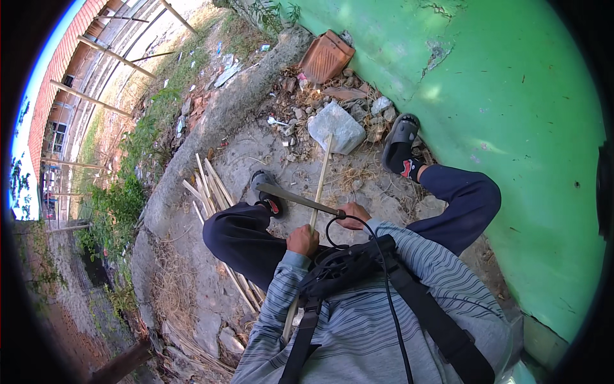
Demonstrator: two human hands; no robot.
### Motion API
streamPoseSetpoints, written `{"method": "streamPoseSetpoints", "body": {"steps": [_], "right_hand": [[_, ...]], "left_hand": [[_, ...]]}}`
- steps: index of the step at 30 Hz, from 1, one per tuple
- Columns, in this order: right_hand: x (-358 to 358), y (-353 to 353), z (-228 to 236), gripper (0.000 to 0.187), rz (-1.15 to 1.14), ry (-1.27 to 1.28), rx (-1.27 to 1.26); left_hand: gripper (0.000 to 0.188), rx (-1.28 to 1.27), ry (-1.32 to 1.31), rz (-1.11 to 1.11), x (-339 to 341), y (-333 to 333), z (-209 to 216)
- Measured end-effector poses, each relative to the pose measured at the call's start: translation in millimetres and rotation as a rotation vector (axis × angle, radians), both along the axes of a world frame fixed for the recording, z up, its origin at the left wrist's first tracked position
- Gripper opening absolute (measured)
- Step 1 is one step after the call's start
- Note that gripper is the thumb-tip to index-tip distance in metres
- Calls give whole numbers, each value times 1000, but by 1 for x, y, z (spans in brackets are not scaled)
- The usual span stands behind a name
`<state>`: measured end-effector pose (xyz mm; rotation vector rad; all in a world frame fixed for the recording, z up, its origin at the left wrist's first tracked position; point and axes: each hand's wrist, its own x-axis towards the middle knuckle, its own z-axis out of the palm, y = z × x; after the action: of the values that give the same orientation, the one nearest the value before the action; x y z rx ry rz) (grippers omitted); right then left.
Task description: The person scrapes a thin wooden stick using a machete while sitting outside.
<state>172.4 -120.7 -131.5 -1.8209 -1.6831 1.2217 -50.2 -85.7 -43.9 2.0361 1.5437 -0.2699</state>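
Head cam: our left hand [302, 240] grips a long bamboo stick [320, 182] propped on a grey stone [337, 126] so it stays steady, while our right hand [353, 214] holds a machete [295, 199] blade across it.

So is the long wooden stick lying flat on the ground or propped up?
Propped: the wooden stick slants from the left hand, its far end resting against the grey stone.

hands – left [302, 241], right [353, 215] – fisted, close together
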Motion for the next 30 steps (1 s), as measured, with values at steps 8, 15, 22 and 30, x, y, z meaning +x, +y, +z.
{"method": "streamPoseSetpoints", "body": {"steps": [8, 15, 22, 30], "right_hand": [[15, 4, -5, 27, -108, -62, -13], [16, 4, -10, 30, 11, 52, 92], [16, 13, -10, 30, -99, -22, -88], [9, 5, 2, 30, 92, -19, 31]], "left_hand": [[32, -16, -59, 6, 3, -3, -4], [28, -1, -92, 19, 0, 0, -7], [33, -56, -85, -14, 1, -2, -5], [35, -83, -131, -19, -9, 2, -15]]}}
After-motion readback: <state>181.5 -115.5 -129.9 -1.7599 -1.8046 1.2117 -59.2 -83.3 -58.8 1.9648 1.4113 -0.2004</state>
